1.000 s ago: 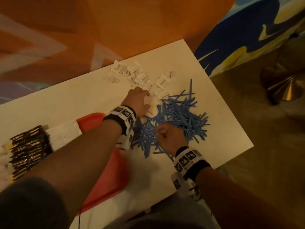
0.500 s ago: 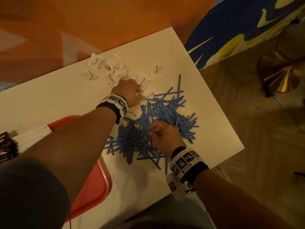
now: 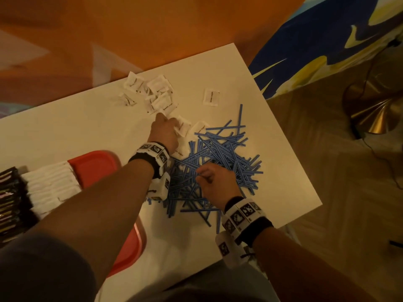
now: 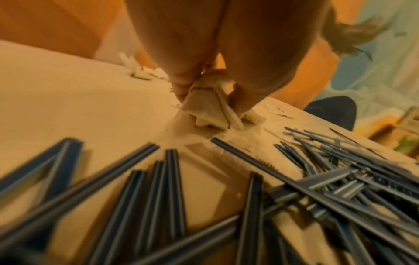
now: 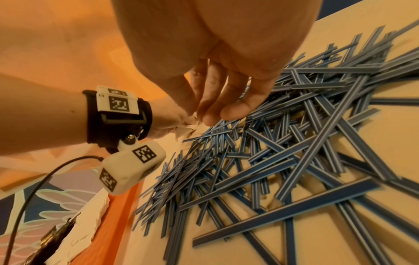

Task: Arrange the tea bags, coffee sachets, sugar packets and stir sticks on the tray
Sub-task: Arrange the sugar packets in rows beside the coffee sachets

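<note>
Since a second ago the person's head has tipped toward the far end of the table point(image 3: 272, 149), so the red tray point(image 3: 93, 166) has slid to the near-left edge of the head view. The left hand point(image 3: 166, 132) has reached farther out, off the stick pile and in among the white sugar packets point(image 3: 161, 94). One packet point(image 3: 211, 96) now lies alone to the right of the cluster, apart from the rest.

The right hand point(image 3: 214, 182) stays low over the heap of blue stir sticks point(image 3: 222, 162), fingers curled inward. The right wrist view shows the fingertips point(image 5: 211, 118) close together just above the sticks — whether they hold one, I cannot tell. It also shows the left wrist's band and camera housing point(image 5: 133, 170), with the tray's orange-red rim point(image 5: 118, 206) beneath.

The left wrist view gives what the head view hides: the fingers point(image 4: 181, 84) are pinched down around a small bundle of crumpled packets point(image 4: 208, 111), pressed against the tabletop, with sticks point(image 4: 172, 179) fanned across the foreground.

On the tray's left part stand a packed row of white sachets point(image 3: 50, 186) and, beside it at the picture's edge, a row of dark sachets point(image 3: 9, 199) — both upright, tightly filed. The rest of the tray is hidden under the left forearm.
</note>
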The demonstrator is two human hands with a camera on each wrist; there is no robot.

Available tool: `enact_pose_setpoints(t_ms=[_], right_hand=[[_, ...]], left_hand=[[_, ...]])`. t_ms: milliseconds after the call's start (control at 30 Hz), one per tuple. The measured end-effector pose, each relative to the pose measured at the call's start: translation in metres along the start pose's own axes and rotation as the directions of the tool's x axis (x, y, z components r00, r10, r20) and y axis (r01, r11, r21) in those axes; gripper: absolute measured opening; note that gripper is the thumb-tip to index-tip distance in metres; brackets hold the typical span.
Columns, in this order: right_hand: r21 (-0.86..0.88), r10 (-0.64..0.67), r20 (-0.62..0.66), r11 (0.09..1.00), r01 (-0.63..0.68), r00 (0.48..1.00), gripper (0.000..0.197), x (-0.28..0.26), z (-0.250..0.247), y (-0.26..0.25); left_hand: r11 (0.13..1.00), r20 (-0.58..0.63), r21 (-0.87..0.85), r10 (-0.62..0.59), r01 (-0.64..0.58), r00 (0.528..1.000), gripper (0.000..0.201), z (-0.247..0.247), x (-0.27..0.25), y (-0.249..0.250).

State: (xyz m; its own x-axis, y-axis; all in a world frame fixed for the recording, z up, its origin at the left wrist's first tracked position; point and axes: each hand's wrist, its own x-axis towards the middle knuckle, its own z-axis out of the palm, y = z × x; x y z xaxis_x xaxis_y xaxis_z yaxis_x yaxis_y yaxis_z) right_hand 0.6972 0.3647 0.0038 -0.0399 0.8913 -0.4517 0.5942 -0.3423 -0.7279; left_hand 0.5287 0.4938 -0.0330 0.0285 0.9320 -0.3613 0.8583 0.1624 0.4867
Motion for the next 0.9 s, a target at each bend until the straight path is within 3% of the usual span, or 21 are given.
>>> enact_pose_setpoints(t_ms=[167,233,333,500,600,733,800,900], right_hand=[[0.039,-0.023,0.002,0.999,0.023,1.0,0.005,-0.003,0.003,-0.009],[0.077,-0.023,0.025,0.997,0.021,0.999,0.007,-0.003,0.005,-0.015],[0.136,-0.026,0.046,0.991,0.02,0.999,0.009,-0.004,0.01,-0.03],[0.168,-0.057,0.074,0.985,0.044,0.996,0.004,-0.006,0.025,-0.066],[0.131,-0.187,0.076,0.976,0.176,0.979,0.014,-0.015,0.041,-0.093],[0.107,-0.387,0.116,0.921,0.376,0.915,0.032,-0.037,0.062,-0.127],[0.149,-0.438,0.097,0.894,0.422,0.894,0.034,-0.048,0.074,-0.142],[0.244,-0.441,0.134,0.883,0.402,0.887,0.047,-0.064,0.091,-0.165]], left_hand=[[0.985,-0.113,-0.156,-0.098,0.08,0.989,0.012,-0.017,-0.024,-0.016],[0.972,-0.17,-0.212,-0.139,0.102,0.976,0.013,-0.025,-0.038,-0.026],[0.91,-0.162,-0.384,-0.235,0.158,0.959,0.016,-0.035,-0.062,-0.042],[0.615,-0.06,-0.767,-0.353,0.184,0.934,0.029,-0.057,-0.112,-0.059],[0.363,0.038,-0.914,-0.37,0.183,0.928,0.029,-0.074,-0.143,-0.061],[0.077,0.142,-0.981,-0.332,0.177,0.933,0.016,-0.096,-0.182,-0.072],[0.01,0.151,-0.987,-0.305,0.162,0.94,0.01,-0.106,-0.2,-0.078],[-0.005,0.141,-0.989,-0.312,0.147,0.94,0.019,-0.119,-0.224,-0.092]])
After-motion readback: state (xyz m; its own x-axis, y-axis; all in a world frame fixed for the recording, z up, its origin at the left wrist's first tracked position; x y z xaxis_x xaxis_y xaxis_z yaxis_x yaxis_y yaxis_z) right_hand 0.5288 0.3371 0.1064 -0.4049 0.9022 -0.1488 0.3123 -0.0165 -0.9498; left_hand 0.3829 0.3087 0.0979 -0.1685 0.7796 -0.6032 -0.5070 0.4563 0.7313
